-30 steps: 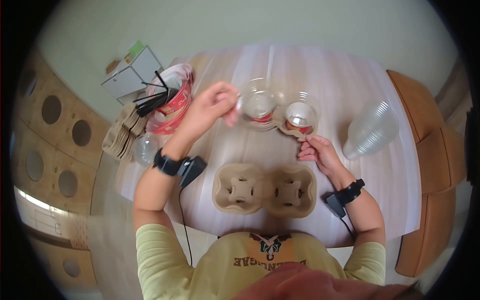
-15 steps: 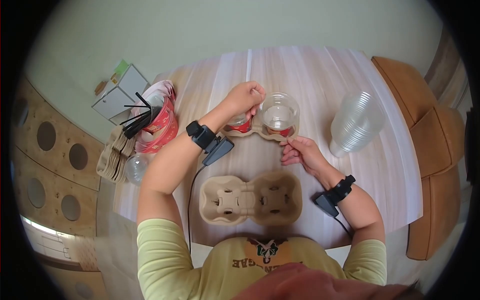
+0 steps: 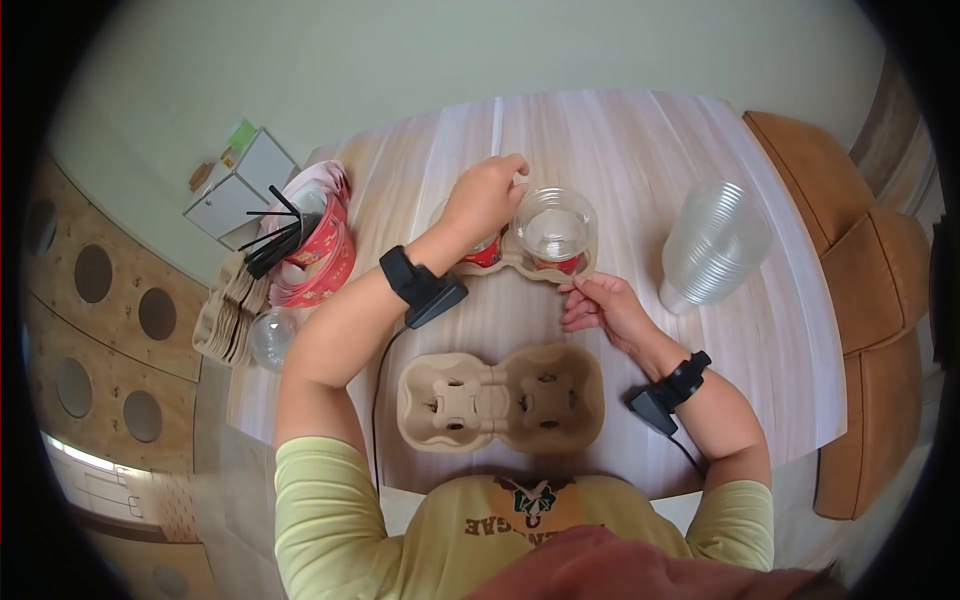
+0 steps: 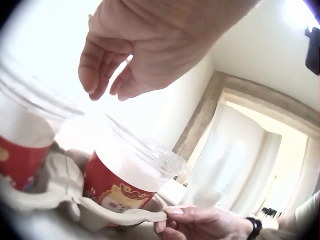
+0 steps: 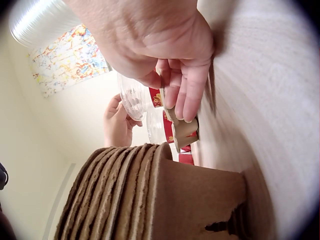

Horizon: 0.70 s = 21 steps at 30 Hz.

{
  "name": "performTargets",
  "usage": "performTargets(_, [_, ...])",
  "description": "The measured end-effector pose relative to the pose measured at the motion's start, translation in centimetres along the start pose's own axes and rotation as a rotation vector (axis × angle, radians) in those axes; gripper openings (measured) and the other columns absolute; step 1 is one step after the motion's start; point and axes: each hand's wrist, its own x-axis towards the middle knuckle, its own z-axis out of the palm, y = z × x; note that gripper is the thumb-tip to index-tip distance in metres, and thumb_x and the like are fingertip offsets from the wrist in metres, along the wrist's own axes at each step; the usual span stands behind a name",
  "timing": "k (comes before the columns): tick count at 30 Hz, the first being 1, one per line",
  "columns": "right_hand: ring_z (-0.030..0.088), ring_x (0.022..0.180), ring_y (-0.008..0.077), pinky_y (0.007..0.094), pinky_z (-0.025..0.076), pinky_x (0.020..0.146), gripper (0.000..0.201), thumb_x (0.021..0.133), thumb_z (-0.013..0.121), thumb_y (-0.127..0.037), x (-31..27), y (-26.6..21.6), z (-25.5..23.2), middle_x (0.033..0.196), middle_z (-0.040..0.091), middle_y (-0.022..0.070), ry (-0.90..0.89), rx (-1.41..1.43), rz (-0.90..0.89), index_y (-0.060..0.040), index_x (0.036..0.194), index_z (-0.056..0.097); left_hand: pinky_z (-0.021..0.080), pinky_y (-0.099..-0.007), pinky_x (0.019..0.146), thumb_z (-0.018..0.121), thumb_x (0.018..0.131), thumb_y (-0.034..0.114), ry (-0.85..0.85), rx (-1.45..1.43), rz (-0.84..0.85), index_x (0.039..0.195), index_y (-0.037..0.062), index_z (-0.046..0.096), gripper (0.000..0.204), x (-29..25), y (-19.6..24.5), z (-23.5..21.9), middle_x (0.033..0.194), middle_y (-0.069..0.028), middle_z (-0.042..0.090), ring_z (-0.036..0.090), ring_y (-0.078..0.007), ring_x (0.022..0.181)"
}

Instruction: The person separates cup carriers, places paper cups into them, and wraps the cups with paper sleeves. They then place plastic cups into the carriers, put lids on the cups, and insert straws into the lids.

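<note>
In the head view, a cardboard carrier [image 3: 540, 272] holds two clear-topped cups with red bands; the right cup [image 3: 555, 225] shows plainly, the left one is mostly behind the left hand [image 3: 483, 203]. That hand hovers above the cups, fingers loosely bent and nothing between them, as the left wrist view shows over the red-banded cup [image 4: 120, 187]. Thumb and fingers of the right hand [image 3: 610, 308] pinch the carrier's near right edge. The same pinch shows in the right wrist view, with the right hand [image 5: 165, 55] beside the carrier [image 5: 182, 132].
Stacked cardboard carriers [image 3: 500, 400] lie near the person. Nested clear cups [image 3: 712, 245] stand at the right. On the left are a red patterned container [image 3: 325, 255] with black straws [image 3: 280, 240], more carriers [image 3: 232, 310] and a clear rounded item [image 3: 272, 338]. Brown chairs [image 3: 810, 180] flank the table.
The left hand moved right to the right cup's rim, then lifted slightly away from it. The right hand still pinches the carrier. The head view has shifted.
</note>
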Motion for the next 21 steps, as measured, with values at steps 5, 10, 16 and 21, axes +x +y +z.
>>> performTargets(5, [0.060,0.063,0.0182,0.0328,0.054,0.059,0.028,0.089,0.050,-0.024,0.0,0.1,-0.1,0.073,0.057,0.0075,-0.001,0.007,0.003,0.0024,0.094,0.057,0.039,-0.0446,0.091,0.063,0.078,0.030,-0.020,0.161,0.479,0.122,0.0122,0.048,0.049,-1.8,2.0,1.0,0.122,-0.0184,0.048,0.045,-0.0345,0.113])
performTargets(10, [0.060,0.064,0.0187,0.0331,0.054,0.059,0.027,0.089,0.050,-0.023,0.1,0.0,-0.1,0.074,0.057,0.0083,0.008,-0.016,0.006,0.0028,0.094,0.057,0.023,-0.0590,0.098,0.057,0.074,0.054,-0.345,0.308,0.421,0.138,0.0211,0.023,0.080,-2.1,1.5,2.4,0.143,-0.0169,0.018,0.018,-0.0429,0.129])
performTargets(16, [0.061,0.065,0.0194,0.0323,0.054,0.059,0.026,0.089,0.050,-0.022,0.0,-0.2,0.1,0.074,0.058,0.0095,0.024,-0.018,0.018,0.0029,0.094,0.057,0.022,-0.0563,0.100,0.055,0.076,0.056,-0.363,0.356,0.437,0.138,0.0189,0.022,0.079,-1.9,0.8,3.0,0.142,-0.0199,0.018,0.018,-0.0436,0.129])
performTargets(21, [0.061,0.063,0.0191,0.0309,0.053,0.059,0.024,0.088,0.051,-0.022,-0.1,-0.2,0.0,0.074,0.059,0.0090,0.028,-0.069,-0.001,0.0013,0.092,0.058,0.023,-0.0566,0.098,0.056,0.073,0.056,-0.275,0.400,0.498,0.137,0.0170,0.026,0.081,-2.2,0.0,4.2,0.139,-0.0251,0.022,0.024,-0.0457,0.125])
